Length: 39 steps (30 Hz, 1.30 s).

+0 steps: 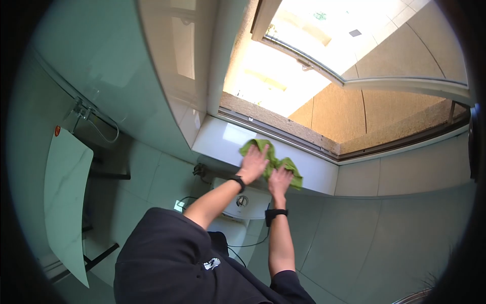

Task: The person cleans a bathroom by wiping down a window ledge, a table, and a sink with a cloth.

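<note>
A green cloth lies bunched on the white window sill. My left hand rests on the left part of the cloth, palm down, with its fingers stretched out and apart. Close beside it, nearer to me, my right hand presses flat on the right part of the cloth at the sill's front edge, its fingers extended. Both hands are slightly blurred. A dark band is on each wrist.
Above the sill is an open window with a metal frame. Below the hands stands a white toilet with a round flush button. At the left are a marble-patterned board and a wall tap with a hose.
</note>
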{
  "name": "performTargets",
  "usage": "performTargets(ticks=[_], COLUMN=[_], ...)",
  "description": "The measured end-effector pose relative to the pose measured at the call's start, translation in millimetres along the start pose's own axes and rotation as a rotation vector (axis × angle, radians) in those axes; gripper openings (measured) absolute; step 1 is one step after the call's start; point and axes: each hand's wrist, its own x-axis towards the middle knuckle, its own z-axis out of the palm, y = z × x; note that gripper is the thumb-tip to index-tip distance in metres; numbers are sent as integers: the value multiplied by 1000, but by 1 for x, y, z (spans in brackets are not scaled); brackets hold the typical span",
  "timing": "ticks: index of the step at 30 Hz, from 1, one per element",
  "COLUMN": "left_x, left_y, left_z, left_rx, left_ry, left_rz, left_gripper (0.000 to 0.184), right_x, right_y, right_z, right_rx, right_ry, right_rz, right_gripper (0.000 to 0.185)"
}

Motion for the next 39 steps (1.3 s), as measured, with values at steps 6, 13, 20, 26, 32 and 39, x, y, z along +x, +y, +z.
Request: performTargets(ticks=[6, 13, 20, 26, 32, 39], left_x=[-62, -66, -66, -61, -69, -207], left_y=[-124, -142, -150, -154, -152, -166], left_z=[-63, -70, -71, -75, -99, -109], left_rx=[59, 67, 90, 46, 118, -323], left_ry=[195, 64, 73, 59, -69, -83], left_rz=[-255, -119, 23, 87, 186, 164], left_gripper=[75, 76, 76, 73, 67, 47], right_x=[5, 7, 9, 11, 14, -60], right_y=[-141, -149, -160, -157, -150, -129], right_z=[-17, -15, -23, -14, -13, -41], right_rx=[127, 73, 80, 56, 107, 293], right_ry=[-16, 130, 143, 125, -38, -157], right_rz=[-264, -269, -196, -164, -158, -202], right_gripper=[71, 67, 64, 66, 69, 69])
